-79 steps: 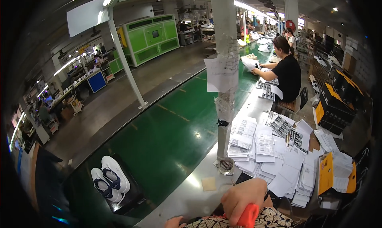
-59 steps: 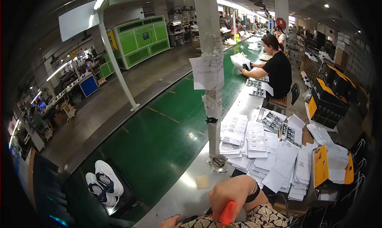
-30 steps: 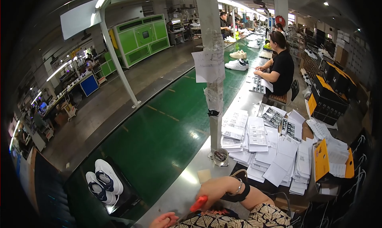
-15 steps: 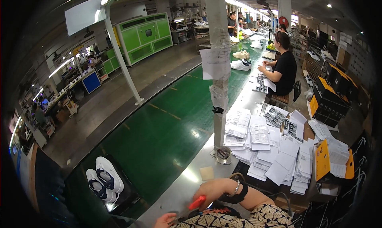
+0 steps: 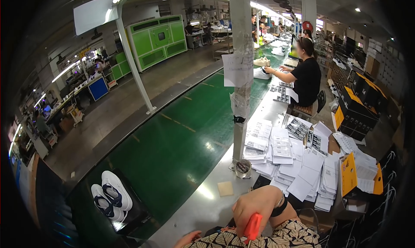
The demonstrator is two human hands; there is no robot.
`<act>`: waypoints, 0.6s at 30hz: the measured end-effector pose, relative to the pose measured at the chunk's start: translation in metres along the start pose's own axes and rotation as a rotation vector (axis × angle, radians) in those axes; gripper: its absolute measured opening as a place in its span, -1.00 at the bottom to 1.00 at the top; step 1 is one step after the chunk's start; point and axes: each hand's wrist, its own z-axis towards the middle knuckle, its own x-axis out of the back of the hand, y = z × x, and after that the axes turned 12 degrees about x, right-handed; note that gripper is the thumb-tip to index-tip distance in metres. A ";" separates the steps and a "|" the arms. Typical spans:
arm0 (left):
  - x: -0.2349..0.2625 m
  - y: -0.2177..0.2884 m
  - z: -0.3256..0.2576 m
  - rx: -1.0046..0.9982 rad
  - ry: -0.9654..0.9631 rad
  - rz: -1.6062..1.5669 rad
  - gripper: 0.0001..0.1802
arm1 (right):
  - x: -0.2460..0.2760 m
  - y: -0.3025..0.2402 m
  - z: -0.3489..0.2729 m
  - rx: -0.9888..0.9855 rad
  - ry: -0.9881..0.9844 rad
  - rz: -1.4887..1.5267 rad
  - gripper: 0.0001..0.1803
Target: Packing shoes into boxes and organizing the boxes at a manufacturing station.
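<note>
My right hand (image 5: 259,202) is closed in a fist around an orange-handled tool (image 5: 253,225), whose handle points down. The hand hovers over the near end of the grey worktable (image 5: 203,204) and wears a black wristband. Only a small part of my left hand (image 5: 187,239) shows at the bottom edge, next to a leaf-patterned cloth (image 5: 285,237); what it holds is hidden. A beige square piece (image 5: 225,188) lies on the table just ahead of my right hand.
A green conveyor belt (image 5: 181,140) carries a black tray with a pair of white and navy sneakers (image 5: 111,196). A pillar (image 5: 241,75) with a tape roll (image 5: 243,168) at its foot, stacks of printed sheets (image 5: 281,148), yellow-black boxes (image 5: 358,181) and a seated co-worker (image 5: 306,75) stand nearby.
My right hand has shifted to the right and the orange tool has turned from pointing left to pointing down. The view has swung slightly.
</note>
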 end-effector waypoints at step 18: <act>-0.012 0.013 -0.010 0.055 0.165 0.283 -0.51 | -0.002 0.020 0.021 -0.019 -0.047 0.087 -0.52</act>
